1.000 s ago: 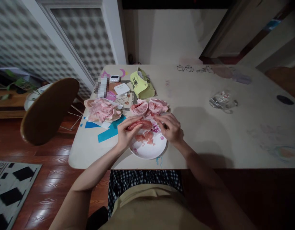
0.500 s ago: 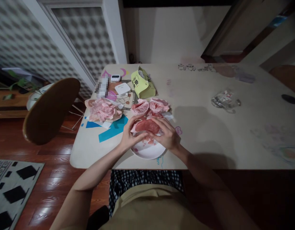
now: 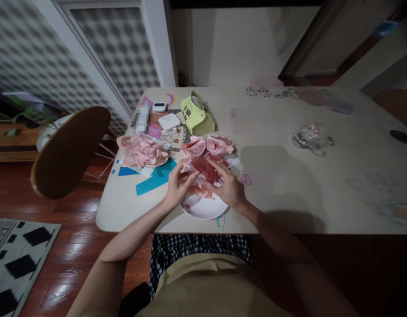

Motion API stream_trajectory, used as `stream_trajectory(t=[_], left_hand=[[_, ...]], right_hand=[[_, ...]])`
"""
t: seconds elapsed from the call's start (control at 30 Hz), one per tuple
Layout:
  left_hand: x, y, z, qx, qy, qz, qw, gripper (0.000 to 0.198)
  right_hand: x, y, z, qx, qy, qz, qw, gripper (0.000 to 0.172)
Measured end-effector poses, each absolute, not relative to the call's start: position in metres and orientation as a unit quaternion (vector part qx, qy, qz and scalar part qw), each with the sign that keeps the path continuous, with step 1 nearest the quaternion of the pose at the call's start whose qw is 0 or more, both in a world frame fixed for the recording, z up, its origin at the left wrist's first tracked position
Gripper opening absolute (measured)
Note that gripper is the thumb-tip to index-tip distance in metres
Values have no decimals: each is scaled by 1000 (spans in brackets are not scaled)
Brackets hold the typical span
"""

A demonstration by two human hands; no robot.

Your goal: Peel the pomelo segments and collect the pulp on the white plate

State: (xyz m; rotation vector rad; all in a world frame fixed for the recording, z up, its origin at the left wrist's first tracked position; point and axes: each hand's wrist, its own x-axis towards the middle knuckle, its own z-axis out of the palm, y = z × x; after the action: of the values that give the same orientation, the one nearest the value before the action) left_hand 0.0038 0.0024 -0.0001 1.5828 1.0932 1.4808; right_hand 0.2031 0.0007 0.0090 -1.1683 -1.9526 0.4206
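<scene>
Grip: left hand and right hand both holding a red, oblong, pulpy fruit segment, thumbs on its near side. Segment sits between the hands, above the white, round, flower-patterned plate with pink pulp bits. Just beyond, on the beige surface: two pink, thick-rinded fruit chunks.

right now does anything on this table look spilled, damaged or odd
Nothing looks clearly spilled or damaged around the plate. What seems odd is the tabletop: a pink heart right of the plate and a blue scribble by its near edge look drawn straight onto the surface.
</scene>
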Motion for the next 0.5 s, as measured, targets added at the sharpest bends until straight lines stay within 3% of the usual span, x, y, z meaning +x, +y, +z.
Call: stream_trajectory(t=[0.1, 0.27, 0.5], left_hand=[[5, 2, 1, 617, 417, 582, 326, 39], [5, 1, 3, 660, 416, 554, 289, 30], [2, 0, 2, 700, 419, 519, 255, 31]], right_hand=[[203, 0, 16, -432, -789, 124, 418, 57], [203, -3, 23, -393, -769, 57, 500, 22], [197, -5, 24, -391, -773, 67, 495, 11]])
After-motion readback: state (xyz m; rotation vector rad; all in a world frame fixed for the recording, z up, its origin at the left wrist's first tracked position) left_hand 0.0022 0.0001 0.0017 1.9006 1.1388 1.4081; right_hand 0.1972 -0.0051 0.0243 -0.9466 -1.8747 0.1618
